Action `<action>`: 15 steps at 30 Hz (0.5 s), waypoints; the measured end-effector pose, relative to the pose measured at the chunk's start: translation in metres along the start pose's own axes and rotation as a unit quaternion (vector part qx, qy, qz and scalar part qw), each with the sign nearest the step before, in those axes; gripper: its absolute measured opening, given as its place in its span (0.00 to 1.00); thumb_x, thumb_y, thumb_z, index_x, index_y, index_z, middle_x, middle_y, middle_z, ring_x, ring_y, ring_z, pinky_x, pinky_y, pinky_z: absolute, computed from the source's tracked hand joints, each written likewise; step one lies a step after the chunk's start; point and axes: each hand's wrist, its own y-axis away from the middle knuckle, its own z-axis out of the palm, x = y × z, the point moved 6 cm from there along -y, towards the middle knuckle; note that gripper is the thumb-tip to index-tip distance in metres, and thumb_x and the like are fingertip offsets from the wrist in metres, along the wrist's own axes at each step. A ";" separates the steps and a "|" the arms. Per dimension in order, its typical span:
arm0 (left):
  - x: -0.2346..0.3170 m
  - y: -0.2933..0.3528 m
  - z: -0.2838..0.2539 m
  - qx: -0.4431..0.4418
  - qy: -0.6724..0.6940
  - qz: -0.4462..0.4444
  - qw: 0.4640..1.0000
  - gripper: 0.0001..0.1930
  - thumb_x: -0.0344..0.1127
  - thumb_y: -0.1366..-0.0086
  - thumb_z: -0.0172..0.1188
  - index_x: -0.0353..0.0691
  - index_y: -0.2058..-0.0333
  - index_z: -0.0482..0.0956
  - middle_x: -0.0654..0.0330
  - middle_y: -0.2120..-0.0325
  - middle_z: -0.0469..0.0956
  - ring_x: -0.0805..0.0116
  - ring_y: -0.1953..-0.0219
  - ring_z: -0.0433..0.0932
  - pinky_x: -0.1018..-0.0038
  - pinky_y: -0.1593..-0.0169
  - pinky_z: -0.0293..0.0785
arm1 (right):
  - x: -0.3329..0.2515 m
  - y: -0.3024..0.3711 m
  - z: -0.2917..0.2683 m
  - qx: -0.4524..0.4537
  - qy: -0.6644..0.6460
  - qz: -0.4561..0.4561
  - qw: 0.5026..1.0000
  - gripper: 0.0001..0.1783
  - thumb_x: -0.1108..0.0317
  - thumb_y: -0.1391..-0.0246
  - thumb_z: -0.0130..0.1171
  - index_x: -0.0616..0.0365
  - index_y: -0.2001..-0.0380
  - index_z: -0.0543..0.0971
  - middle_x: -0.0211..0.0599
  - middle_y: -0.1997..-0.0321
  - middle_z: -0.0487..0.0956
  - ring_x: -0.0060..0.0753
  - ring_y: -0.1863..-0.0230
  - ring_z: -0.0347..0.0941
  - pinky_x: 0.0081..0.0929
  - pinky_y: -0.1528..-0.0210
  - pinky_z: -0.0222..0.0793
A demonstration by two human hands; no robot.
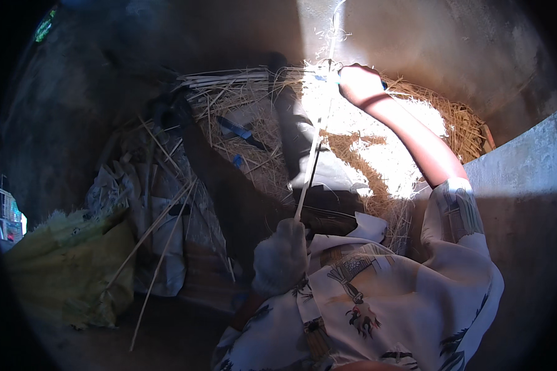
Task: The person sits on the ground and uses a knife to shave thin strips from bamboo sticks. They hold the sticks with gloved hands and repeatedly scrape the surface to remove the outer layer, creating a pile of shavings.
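Note:
My left hand, which looks covered by a pale glove, is closed round the lower end of a long, thin wood-like strip. The strip rises from the fist, close to my body, up past the far side of the shavings. At the far end, in bright sun, my right hand is closed beside the strip on what looks like a knife. Only a dark end shows behind the fist and a bluish bit in front; glare hides the rest. Another blade-like tool with blue on it lies on the shavings between my legs.
Pale shavings heap around my outstretched legs. Several cut strips lie at the far left, and loose long sticks lean at the left. A yellowish sack stands there too. Concrete walls rise behind and right.

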 end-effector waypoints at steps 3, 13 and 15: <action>-0.003 0.003 0.011 -0.032 0.001 0.024 0.999 0.06 0.35 0.30 0.53 0.43 0.58 0.75 0.54 0.68 0.76 0.52 0.76 0.82 0.57 0.74 0.79 | 0.034 -0.024 0.002 -0.045 -0.018 0.138 0.989 0.14 0.67 0.45 0.55 0.63 0.63 0.85 0.55 0.61 0.84 0.54 0.57 0.83 0.44 0.55 0.79; -0.018 -0.008 0.011 -0.054 0.142 -0.097 0.984 0.05 0.37 0.29 0.53 0.44 0.60 0.75 0.53 0.72 0.76 0.55 0.77 0.81 0.58 0.75 0.78 | -0.015 0.016 0.002 0.024 0.021 -0.014 0.999 0.12 0.67 0.48 0.55 0.62 0.67 0.84 0.56 0.66 0.83 0.56 0.62 0.82 0.47 0.58 0.78; -0.026 0.004 0.009 -0.014 0.101 -0.124 0.987 0.06 0.40 0.28 0.53 0.46 0.59 0.75 0.53 0.75 0.78 0.54 0.77 0.82 0.58 0.75 0.78 | -0.059 0.023 0.003 0.071 0.048 -0.071 0.994 0.13 0.67 0.48 0.55 0.63 0.67 0.84 0.56 0.68 0.83 0.56 0.64 0.83 0.47 0.58 0.78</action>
